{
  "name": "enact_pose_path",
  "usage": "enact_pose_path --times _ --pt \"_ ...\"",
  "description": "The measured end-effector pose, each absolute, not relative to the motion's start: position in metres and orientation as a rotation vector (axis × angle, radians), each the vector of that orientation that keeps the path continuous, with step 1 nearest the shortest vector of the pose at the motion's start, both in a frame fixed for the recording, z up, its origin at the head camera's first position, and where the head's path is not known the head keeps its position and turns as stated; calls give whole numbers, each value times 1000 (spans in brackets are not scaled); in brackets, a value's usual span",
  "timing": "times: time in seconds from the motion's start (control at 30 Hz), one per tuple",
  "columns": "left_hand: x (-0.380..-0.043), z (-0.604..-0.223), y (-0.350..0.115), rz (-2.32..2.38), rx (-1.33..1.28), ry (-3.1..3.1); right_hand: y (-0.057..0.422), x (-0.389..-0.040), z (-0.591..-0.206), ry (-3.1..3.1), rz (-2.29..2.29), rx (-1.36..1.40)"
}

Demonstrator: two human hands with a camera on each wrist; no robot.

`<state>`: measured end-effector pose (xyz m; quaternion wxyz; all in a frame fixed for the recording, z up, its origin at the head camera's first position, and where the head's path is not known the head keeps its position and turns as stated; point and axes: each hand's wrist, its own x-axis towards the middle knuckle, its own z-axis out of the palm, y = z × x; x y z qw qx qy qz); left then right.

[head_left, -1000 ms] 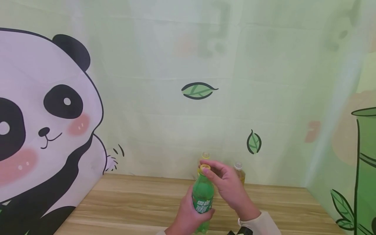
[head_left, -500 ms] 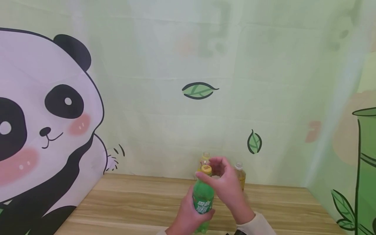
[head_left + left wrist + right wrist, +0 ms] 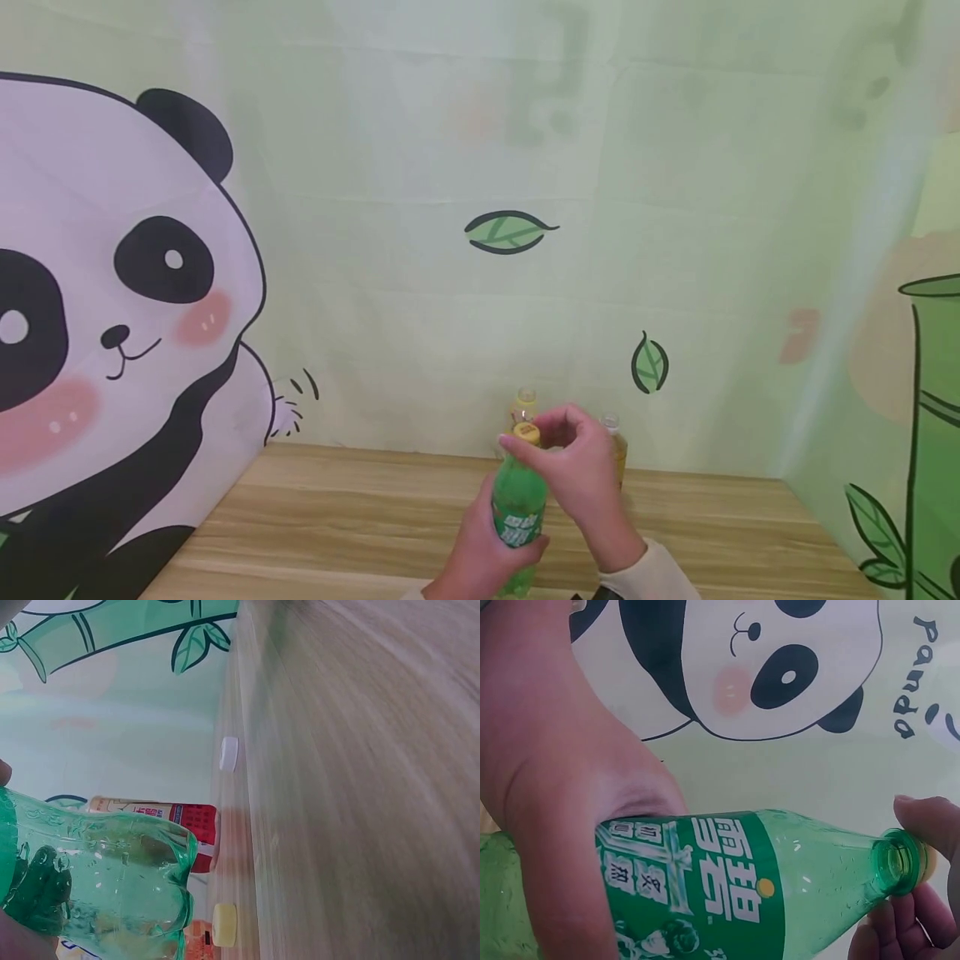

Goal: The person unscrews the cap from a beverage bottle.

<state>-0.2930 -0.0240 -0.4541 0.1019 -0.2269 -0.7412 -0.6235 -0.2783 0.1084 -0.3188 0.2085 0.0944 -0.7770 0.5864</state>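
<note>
My left hand [image 3: 487,542] is wrapped round the labelled body of a green soda bottle [image 3: 519,492], which stands slightly tilted in the head view. On the bottle's neck sits a yellow cap [image 3: 527,432]. My right hand [image 3: 588,467] pinches this cap, the thumb on its left side and the curled fingers behind it. From the right wrist view, the cap [image 3: 929,862] shows beyond the neck ring, between thumb and fingers. The ribbed base of the bottle [image 3: 135,870] appears in the left wrist view, with dark green label seen through the plastic.
Behind the hands stand a yellowish uncapped bottle [image 3: 526,402] and another uncapped bottle [image 3: 617,442] of amber liquid. A white cap [image 3: 229,754] and a yellow loose cap [image 3: 224,925] lie on the wooden table [image 3: 337,517]. A panda-printed backdrop [image 3: 390,333] rises at the table's back edge.
My right hand first loosened and spread its fingers round the cap, its thumb swinging to the left side, then closed on the cap again. The left hand and bottle have hardly moved.
</note>
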Motion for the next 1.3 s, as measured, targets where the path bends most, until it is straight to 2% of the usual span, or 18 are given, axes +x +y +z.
enact_pose_path --times 0.5,1.07,1.3 --pt "-291 -453 -26 -1830 -649 -2210 113 -281 -320 -2120 1772 351" --pt "-292 -450 -28 -1795 -660 -2145 117 -285 -321 -2148 1973 604" --pt "-293 -449 -28 -1808 -653 -2139 115 -284 -321 -2203 1823 435"
